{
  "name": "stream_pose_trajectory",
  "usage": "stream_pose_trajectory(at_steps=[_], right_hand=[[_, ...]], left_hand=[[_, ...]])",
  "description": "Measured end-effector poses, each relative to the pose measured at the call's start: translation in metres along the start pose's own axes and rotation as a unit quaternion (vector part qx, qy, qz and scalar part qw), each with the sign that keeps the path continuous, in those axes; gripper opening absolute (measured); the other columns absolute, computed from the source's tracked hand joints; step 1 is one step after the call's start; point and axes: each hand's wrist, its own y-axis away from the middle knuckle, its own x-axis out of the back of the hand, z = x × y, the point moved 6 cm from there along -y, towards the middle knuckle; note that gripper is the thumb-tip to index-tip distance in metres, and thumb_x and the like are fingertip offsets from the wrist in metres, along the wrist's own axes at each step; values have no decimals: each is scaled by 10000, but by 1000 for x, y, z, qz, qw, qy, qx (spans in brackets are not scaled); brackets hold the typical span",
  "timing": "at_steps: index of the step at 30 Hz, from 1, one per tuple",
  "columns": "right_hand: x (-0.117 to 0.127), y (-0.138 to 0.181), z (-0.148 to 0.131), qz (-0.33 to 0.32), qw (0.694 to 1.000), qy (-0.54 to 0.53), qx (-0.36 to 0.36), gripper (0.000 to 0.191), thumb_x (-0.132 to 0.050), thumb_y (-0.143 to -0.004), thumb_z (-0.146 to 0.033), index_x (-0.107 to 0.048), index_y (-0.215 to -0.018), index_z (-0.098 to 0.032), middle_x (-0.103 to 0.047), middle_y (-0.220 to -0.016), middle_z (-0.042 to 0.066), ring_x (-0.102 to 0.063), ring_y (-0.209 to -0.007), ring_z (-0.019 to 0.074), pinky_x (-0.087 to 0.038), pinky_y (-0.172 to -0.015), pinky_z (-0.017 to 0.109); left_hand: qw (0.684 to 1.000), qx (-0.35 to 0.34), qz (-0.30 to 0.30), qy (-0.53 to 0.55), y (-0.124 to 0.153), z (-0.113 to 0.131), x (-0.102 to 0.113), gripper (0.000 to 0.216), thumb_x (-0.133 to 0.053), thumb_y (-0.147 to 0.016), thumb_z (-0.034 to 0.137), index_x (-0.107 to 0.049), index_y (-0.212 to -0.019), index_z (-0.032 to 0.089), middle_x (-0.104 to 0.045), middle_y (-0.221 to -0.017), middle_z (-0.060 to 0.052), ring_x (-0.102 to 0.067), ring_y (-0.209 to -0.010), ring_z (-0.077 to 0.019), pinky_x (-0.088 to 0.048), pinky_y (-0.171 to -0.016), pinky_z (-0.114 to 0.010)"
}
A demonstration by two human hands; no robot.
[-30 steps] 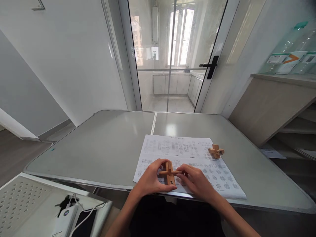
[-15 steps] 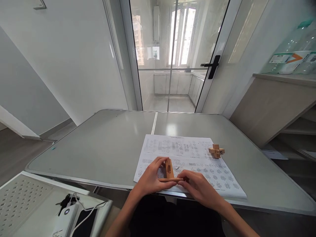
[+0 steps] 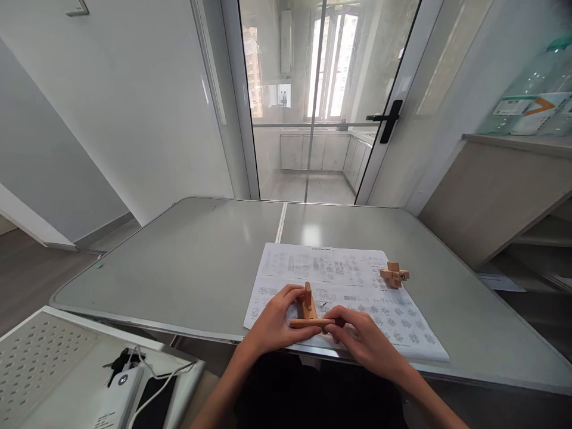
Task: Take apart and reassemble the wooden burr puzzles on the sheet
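My left hand [image 3: 273,322] is closed around some light-brown wooden puzzle pieces, with the thumb low and the fingers at the far end. An upright wooden piece [image 3: 308,307] rises by its fingertips. Lying crosswise in front is a narrow wooden strip [image 3: 308,323], its near side by my left thumb. The right end of that strip is pinched by the fingertips of my right hand [image 3: 360,333]. Whether the pieces are joined I cannot tell, as my fingers cover part of them. Beneath both hands lies a printed paper sheet [image 3: 295,265] with small diagrams.
A cross-shaped wooden block puzzle [image 3: 394,275] sits at the sheet's right edge on the grey table [image 3: 214,250]. To the lower left, a white stand [image 3: 49,363] holds a power bank [image 3: 120,396], a cable and keys. Large plastic bottles [image 3: 527,101] stand on a shelf at right.
The wooden pieces have turned a little in my hands, so the upright piece now shows narrower and the slot-like mark is gone from sight. Both hands keep their hold.
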Motion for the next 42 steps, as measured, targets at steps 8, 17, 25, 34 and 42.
stream_pose_trajectory(at_steps=[8,17,25,34,42], right_hand=[[3,-7,8,40,997,-67,-28,364,-484,-1048,-543,-623,-948,-221,-648,-728,0,-625,-698,182,-511,-738,317],[-7,-18,-11,15,985,-165,-37,412,-522,-1014,-615,-600,-955,-214,-682,-826,25,-612,-683,161,-534,-708,317],[25,-12,5,130,982,-123,-51,420,-512,-1016,-619,-624,-1026,-214,-661,-829,37,-599,-688,179,-556,-729,337],[41,-11,47,201,972,67,-96,422,-464,-1028,-612,-641,-1018,-229,-715,-765,36,-665,-681,228,-510,-680,342],[27,-22,49,191,933,290,-99,230,-511,-1033,-420,-642,-1019,-231,-706,-1009,80,-697,-764,256,-491,-649,352]], left_hand=[[1000,0,-23,9,0,0,-2,724,-929,-683,424,-625,-1325,283,-585,-1407,-91,-613,-1237,-311,-523,-1063,-446],[999,-4,8,33,-2,-8,-1,313,-673,-911,262,-643,-1222,244,-664,-1249,-82,-660,-1096,-253,-534,-966,-379],[998,21,35,37,-2,-10,1,253,-555,-1015,366,-659,-1203,232,-693,-1206,-77,-653,-1094,-250,-509,-1000,-396],[990,63,75,105,-2,-24,3,304,-486,-1044,511,-541,-1150,232,-733,-1111,-61,-695,-937,-214,-539,-951,-406],[982,104,70,140,-1,-26,5,431,-401,-1045,615,-472,-1150,203,-663,-778,-1,-546,-640,-151,-469,-694,-308]])
